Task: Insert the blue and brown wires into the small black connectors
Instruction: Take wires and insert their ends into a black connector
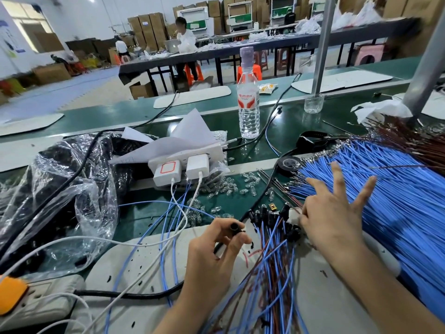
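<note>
A bag (60,189) lies at 9 o'clock and a power strip (36,300) at 7 o'clock. At 6 o'clock the left hand (216,251) pinches one black connector (234,227) between thumb and fingers. At its 3 o'clock lies a pile (274,237) of wired connectors. The right hand (334,213) holds nothing, its fingers straight and wide, over the blue wires (397,189) at 3 o'clock. The brown wires (414,138) lie at 2 o'clock.

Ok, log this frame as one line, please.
left hand: holds black connector | right hand: fingers spread over blue wires | insertion: not yet
</note>
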{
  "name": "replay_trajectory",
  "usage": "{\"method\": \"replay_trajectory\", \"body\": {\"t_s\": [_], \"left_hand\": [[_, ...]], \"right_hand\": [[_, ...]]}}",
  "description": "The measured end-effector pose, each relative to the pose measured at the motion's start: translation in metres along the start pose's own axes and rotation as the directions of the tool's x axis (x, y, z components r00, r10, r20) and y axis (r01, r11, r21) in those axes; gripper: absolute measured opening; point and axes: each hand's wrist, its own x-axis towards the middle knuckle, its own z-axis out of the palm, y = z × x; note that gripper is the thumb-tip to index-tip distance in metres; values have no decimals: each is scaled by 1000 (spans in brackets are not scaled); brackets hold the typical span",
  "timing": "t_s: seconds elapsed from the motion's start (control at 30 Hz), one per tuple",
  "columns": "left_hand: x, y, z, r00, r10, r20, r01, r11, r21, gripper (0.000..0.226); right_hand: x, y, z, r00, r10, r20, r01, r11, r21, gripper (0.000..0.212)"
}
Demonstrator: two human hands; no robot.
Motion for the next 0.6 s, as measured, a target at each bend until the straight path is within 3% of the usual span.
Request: {"method": "replay_trajectory", "body": {"t_s": [0.1,0.27,0.33,0.43,0.5,0.6], "left_hand": [[-1,0,-1,1000,-12,0,12,1000,0,19],[-1,-1,0,1000,0,-14,0,1000,26,11],[0,-1,-1,999,10,-50,-9,999,33,9],[1,-1,-4,997,-11,-70,10,1000,-16,17],[1,0,-3,995,-64,-71,58,995,-83,12],[1,9,-1,986,-138,-93,111,960,-256,18]], "right_hand": [[1,1,-1,999,5,31,-6,999,32,18],[-1,-3,-5,998,-21,64,19,999,44,31],[-3,-3,-9,999,-35,29,34,999,32,24],[-8,4,-13,970,-41,-239,100,965,240,9],[-17,4,-21,865,-26,-501,293,837,463,6],[-34,-9,-34,750,-133,-648,573,620,536,13]]}}
